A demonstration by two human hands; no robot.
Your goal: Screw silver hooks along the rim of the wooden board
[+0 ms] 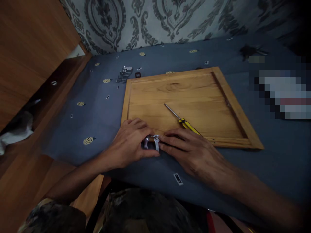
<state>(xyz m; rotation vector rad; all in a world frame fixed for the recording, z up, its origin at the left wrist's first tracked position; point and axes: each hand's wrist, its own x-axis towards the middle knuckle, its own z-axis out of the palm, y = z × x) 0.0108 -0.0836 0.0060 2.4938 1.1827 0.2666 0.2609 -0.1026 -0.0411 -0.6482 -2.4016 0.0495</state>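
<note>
A small silver metal fitting (156, 142) with two prong-like parts sits at the near edge of a framed wooden panel (148, 103). Its exact kind is unclear. My left hand (131, 142) curls around its left side, thumb below and fingers above at the panel's edge. From the other side, my right hand (194, 150) presses its fingertips on the fitting's right part. A screwdriver (186, 124) with a yellow and black handle lies on the panel, its shaft pointing up and left. Part of the handle is hidden behind my right hand.
Beneath the panel spreads a blue patterned cloth (94, 123). Several loose metal pieces (125, 72) and a small dark red square item (138, 75) lie behind the panel's far left corner. A dark object (251, 51) is at the far right; a pixelated patch hides something nearby. Wooden furniture (31, 48) stands left.
</note>
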